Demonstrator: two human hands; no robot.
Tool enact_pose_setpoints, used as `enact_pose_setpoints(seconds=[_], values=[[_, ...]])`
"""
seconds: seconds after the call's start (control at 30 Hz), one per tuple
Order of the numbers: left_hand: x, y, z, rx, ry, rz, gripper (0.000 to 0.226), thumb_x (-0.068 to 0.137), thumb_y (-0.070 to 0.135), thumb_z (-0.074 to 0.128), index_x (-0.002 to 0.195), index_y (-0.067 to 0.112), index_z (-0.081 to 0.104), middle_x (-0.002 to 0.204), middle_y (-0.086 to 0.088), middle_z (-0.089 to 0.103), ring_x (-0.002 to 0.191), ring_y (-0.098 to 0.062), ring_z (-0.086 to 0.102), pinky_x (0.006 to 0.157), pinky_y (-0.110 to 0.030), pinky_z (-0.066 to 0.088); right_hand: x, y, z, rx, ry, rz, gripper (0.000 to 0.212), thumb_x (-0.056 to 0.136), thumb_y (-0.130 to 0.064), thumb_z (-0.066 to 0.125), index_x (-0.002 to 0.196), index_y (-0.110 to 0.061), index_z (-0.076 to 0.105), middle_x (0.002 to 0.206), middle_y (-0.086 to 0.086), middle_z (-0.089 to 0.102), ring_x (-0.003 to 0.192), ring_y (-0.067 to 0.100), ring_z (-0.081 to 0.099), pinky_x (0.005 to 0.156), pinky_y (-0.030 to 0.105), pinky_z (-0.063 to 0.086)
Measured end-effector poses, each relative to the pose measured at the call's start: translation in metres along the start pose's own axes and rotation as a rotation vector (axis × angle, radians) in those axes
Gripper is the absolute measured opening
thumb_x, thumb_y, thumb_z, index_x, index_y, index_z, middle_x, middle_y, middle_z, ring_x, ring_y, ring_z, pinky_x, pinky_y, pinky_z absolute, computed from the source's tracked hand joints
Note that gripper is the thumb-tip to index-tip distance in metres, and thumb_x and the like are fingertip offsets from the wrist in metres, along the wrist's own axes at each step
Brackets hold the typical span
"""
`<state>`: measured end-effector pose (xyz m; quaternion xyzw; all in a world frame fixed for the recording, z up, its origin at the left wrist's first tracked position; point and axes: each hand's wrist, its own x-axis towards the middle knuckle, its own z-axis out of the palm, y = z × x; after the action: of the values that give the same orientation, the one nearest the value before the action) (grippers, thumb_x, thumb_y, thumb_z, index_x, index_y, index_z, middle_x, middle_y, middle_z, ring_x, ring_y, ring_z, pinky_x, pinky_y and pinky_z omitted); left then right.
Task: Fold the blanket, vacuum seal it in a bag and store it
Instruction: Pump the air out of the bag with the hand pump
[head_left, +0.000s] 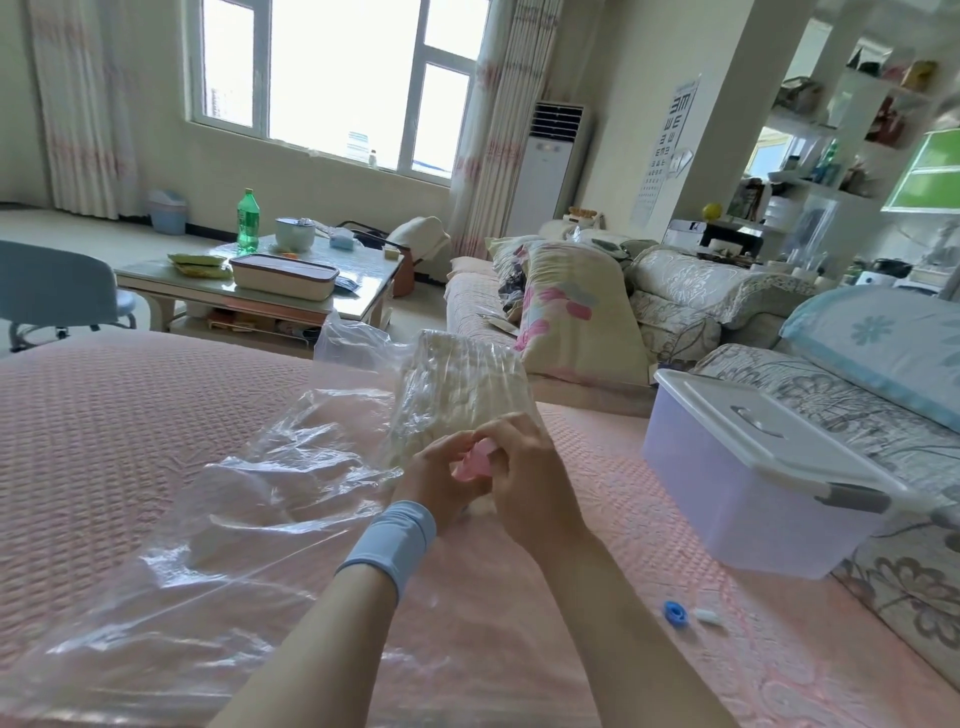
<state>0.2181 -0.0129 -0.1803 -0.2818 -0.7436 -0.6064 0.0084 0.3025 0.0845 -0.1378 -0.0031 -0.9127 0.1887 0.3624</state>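
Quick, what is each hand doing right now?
Left hand: closed, pinching the small pink piece.
Right hand: closed, pinching the small pink piece too.

Storage box (769, 467) right; bedspread (130, 441) left.

A small pink thing (474, 464) is held between the left hand (436, 480) and the right hand (524, 467), right against the cream blanket (467, 384) that is tucked inside the clear bag (249, 499). The bag is spread on a pink bed cover (104, 415), and a box (743, 499) with a white lid is set to its right.
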Motion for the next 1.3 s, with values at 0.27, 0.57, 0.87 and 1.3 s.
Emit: enact_pose_setpoints(seconds=[0.27,0.57,0.87,1.3], values=[[0.001,0.001,-0.005,-0.011,-0.038,-0.014,0.045,0.067,0.025,0.087,0.100,0.046,0.066,0.099,0.022,0.067,0.093,0.007,0.059,0.073,-0.007,0.041,0.030,-0.047,-0.063,0.023,0.585,-0.280,0.030,0.092,0.003,0.047,0.108,-0.005,0.072,0.111,0.008,0.065,0.106,0.024,0.059,0.094,0.029,0.046],[0.000,-0.002,-0.001,0.017,-0.010,-0.005,0.037,0.070,0.022,0.079,0.102,0.036,0.069,0.096,0.013,0.069,0.093,-0.004,0.064,0.078,-0.016,0.048,0.000,-0.006,-0.003,-0.007,-0.018,0.020,0.035,0.086,0.004,0.055,0.109,-0.016,0.073,0.115,-0.001,0.063,0.110,0.023,0.058,0.096,0.038,0.049],[0.004,-0.006,-0.001,-0.018,-0.034,0.003,0.045,0.065,0.025,0.087,0.102,0.042,0.069,0.098,0.020,0.069,0.095,0.001,0.062,0.080,-0.014,0.046,0.028,-0.048,-0.057,0.030,0.599,-0.226,0.033,0.090,0.009,0.049,0.109,-0.006,0.071,0.115,0.008,0.064,0.109,0.026,0.059,0.095,0.032,0.046],[0.003,-0.005,-0.003,-0.001,-0.027,0.014,0.045,0.066,0.026,0.087,0.104,0.041,0.068,0.098,0.022,0.068,0.094,0.007,0.059,0.076,-0.006,0.042,0.027,-0.042,-0.052,0.051,0.512,-0.208,0.034,0.092,0.004,0.050,0.117,-0.006,0.070,0.120,0.011,0.064,0.114,0.029,0.060,0.100,0.036,0.047]])
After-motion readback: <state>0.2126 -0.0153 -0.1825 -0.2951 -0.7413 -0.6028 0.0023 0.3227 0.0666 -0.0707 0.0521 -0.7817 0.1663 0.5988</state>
